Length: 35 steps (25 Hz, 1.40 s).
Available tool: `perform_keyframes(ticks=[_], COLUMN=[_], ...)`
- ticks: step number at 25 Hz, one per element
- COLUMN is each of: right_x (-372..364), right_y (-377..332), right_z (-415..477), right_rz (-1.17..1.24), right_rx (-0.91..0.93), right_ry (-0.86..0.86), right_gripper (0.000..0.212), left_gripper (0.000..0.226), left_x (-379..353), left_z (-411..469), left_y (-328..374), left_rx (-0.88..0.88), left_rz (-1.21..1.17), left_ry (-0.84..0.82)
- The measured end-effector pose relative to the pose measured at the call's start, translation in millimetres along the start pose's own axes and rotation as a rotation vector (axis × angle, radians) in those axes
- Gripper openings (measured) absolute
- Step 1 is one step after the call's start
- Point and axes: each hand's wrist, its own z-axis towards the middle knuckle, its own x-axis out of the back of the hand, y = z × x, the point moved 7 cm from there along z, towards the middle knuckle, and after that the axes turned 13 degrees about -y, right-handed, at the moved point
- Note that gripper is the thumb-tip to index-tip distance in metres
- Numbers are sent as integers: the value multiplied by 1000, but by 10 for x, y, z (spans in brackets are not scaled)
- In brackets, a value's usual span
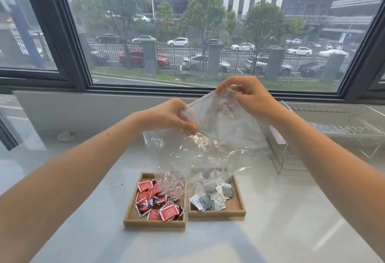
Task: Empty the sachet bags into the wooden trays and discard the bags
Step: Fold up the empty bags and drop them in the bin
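Note:
My left hand point(169, 116) and my right hand point(249, 98) both pinch a clear plastic bag point(216, 129), held up above the counter. More crumpled clear plastic hangs below it, down over the trays. Two wooden trays stand side by side under the bag. The left tray point(131, 213) holds several red sachets point(158, 200). The right tray point(239, 202) holds several grey and white sachets point(212, 198). I cannot tell whether the hanging plastic is one bag or two.
The trays rest on a pale counter point(291, 221) below a large window. A clear acrylic rack point(325, 137) stands at the right behind my right forearm. A small crumpled scrap point(65, 136) lies at the back left near the sill.

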Motion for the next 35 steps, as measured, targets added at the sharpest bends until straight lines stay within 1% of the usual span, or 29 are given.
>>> perform_keyframes(ticks=[1, 2, 3, 5, 6, 7, 8, 9, 10, 11, 13, 15, 16, 18, 20, 22, 23, 25, 27, 28, 30, 32, 33, 35], right_x=[29, 66, 96, 48, -15, -67, -111, -139, -169, -198, -288, -375, -404, -430, -410, -345, -318, -268, -217, -190, -109, -33, -3, 26], right_y=[43, 155, 300, 596, 684, 746, 763, 780, 794, 817, 837, 829, 833, 838, 879, 926, 929, 933, 934, 931, 913, 860, 842, 808], right_z=[-24, -57, -95, -214, -278, -324, -353, -373, -387, -385, -353, -323, -311, -292, -310, -344, -365, -401, -435, -453, -484, -503, -510, -525], right_rz=[136, 241, 291, 421, 575, 753, 936, 1086, 1190, 1244, 1230, 1070, 959, 820, 820, 793, 762, 705, 646, 625, 618, 658, 687, 747], right_rx=[-12, -69, -159, -324, -345, -309, -233, -167, -123, -98, -88, -160, -207, -265, -311, -333, -347, -366, -382, -390, -380, -329, -301, -268], right_ry=[30, 53, 51, -57, -110, -121, -107, -67, -16, 24, -1, -42, -43, 10, 119, 184, 191, 195, 197, 192, 159, 87, 57, 33], right_gripper=[21, 20, 25, 50, 65, 76, 86, 93, 98, 102, 104, 109, 105, 89, 68, 44, 38, 33, 32, 33, 39, 46, 46, 43], left_gripper=[16, 14, 13, 17, 21, 24, 25, 25, 24, 25, 26, 21, 15, 7, 8, 9, 12, 26, 35, 33, 27, 27, 32, 50], left_x=[7, 16, 31, 63, 78, 82, 74, 67, 63, 70, 88, 92, 85, 49, 10, -39, -69, -128, -147, -134, -103, -71, -43, -11], left_z=[-13, -23, -31, -36, -28, -19, -4, 9, 18, 29, 54, 62, 66, 84, 97, 95, 93, 83, 54, 25, -17, -54, -60, -74], left_y=[-9, -32, -75, -148, -183, -219, -244, -262, -280, -295, -314, -322, -313, -275, -260, -275, -275, -271, -270, -270, -246, -207, -226, -243], left_rx=[-15, -27, -32, -59, -69, -65, -64, -61, -61, -62, -91, -112, -126, -163, -168, -135, -106, -40, 2, 16, 26, 18, 8, -41], left_rz=[-42, -92, -162, -281, -319, -343, -360, -382, -413, -449, -531, -619, -654, -682, -690, -694, -682, -654, -667, -676, -642, -591, -584, -636], left_ry=[19, 44, 75, 134, 156, 174, 192, 219, 256, 305, 414, 514, 548, 578, 588, 557, 514, 382, 276, 249, 216, 215, 229, 234])
